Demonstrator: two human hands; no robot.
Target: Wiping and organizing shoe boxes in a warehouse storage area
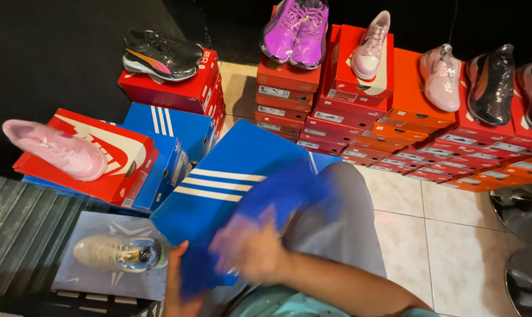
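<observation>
Clearly both the left hand [175, 276] and blurred right hand [248, 249] grasp a blue cloth [277, 194].

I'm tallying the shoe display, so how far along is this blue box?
Done: shoes already sit on most stacked boxes, such as the purple pair and the pink shoe. In hand: the blue box lies on the lap, the left hand at its edge and the blurred right hand over it. Left: no shoe on it yet.

Dim, warm light; motion-blurred hands [251, 246]
</observation>
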